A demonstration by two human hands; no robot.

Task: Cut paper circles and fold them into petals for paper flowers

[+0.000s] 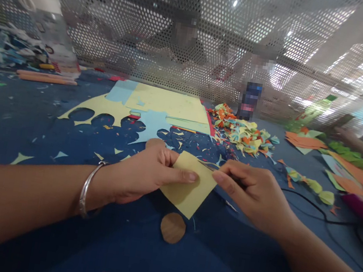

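A folded-looking piece of yellow paper (189,197) is tilted above the blue tabletop. My left hand (143,171) grips it from the left, thumb flat across its face and fingers behind. At the paper's right corner, my right hand (255,193) is closed, with thumb and forefinger pinched at the edge. A thin dark line shows along the upper edge by those fingertips; what it is I cannot make out. Just below the paper, a brown cardboard disc (173,228) lies on the table. A thin shiny pointed thing (231,206) rests under my right hand.
Yellow sheets (169,102) with cut-out curves and a blue paper offcut (152,124) lie ahead. Folded colourful paper pieces (247,135) form a pile. A bottle (55,33) stands left; a black cable (315,207) runs right. People sit beyond the perforated screen (122,30).
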